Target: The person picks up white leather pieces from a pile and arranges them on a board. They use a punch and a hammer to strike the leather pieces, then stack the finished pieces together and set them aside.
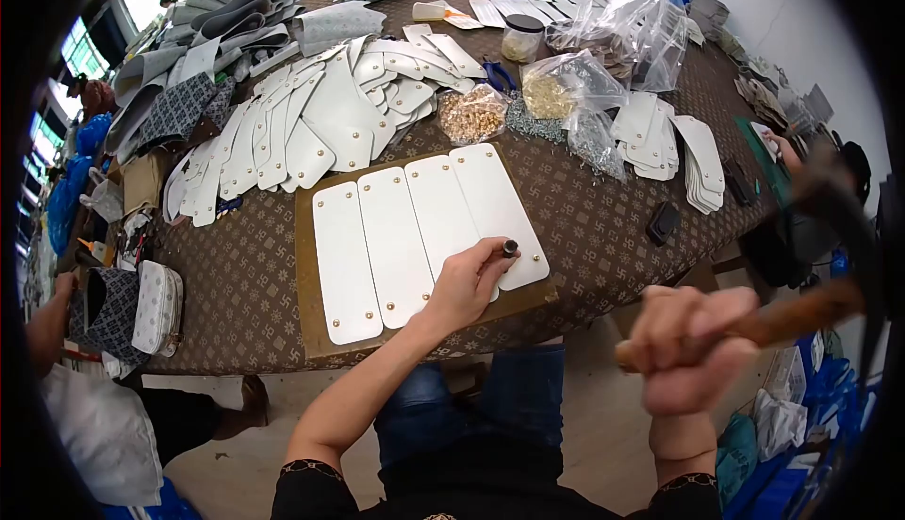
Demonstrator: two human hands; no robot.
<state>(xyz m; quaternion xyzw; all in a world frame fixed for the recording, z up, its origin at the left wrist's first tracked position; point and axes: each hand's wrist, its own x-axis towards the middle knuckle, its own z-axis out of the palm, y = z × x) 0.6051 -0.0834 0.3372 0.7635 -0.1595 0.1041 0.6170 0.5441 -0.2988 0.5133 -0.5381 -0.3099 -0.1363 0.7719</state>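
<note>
My left hand (468, 282) pinches a small dark metal punch (510, 247) upright on the near corner of the rightmost white leather panel (497, 211). Several such white panels (396, 237) with brass rivets lie side by side on a brown board (307, 313) at the table's front edge. My right hand (685, 350) is raised off to the right, fist closed on the wooden handle of a hammer (830, 265), whose dark head is blurred.
Piles of white cut panels (311, 124) cover the patterned tablecloth behind the board. Clear bags of brass hardware (474, 115) and a jar (521, 37) stand mid-table. More panels (699, 162) lie right. Another person's arm (52, 322) and a small bag (158, 308) are at left.
</note>
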